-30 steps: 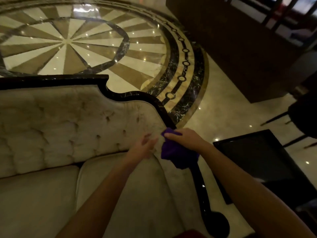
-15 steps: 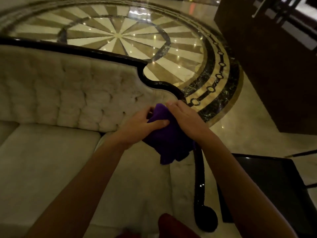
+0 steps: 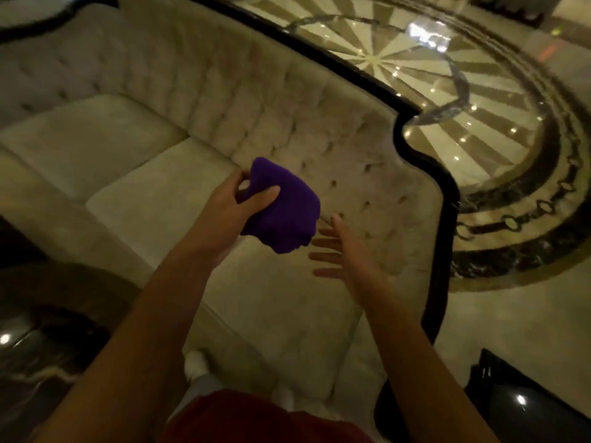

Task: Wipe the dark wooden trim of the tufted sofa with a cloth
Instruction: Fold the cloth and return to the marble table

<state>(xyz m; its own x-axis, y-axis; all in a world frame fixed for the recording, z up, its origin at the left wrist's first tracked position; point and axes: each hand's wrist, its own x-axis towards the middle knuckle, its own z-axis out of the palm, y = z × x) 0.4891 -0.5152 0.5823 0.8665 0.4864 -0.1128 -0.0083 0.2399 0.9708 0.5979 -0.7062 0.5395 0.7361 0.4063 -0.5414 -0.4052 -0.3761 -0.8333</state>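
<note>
- I read the purple cloth [image 3: 283, 207] as light, soft and limp: it's bunched into a wad and sags under its own weight. No slip or breakage risk.
- Left hand [image 3: 230, 207] holds that wad, thumb over the top, fingers curled under. It hangs in the air above the seat cushion [image 3: 153, 193], touching nothing else.
- Right hand [image 3: 343, 251] is empty, fingers spread flat, just beside the cloth's lower edge and not touching it.
- Best hold, my call: gather the cloth in the palm so a flat padded face is left to press on wood. A pinch at one corner would let it flop.
- Dark wooden trim [image 3: 444, 199] is glossy, hard, narrow and S-curved along the sofa's back edge and down the right arm. Cloth is well apart from it.
- Tufted back [image 3: 287, 116] is pale velvety fabric, buttoned and matte.
- Marble floor [image 3: 499, 318] beyond is polished, with a radial inlay.
</note>
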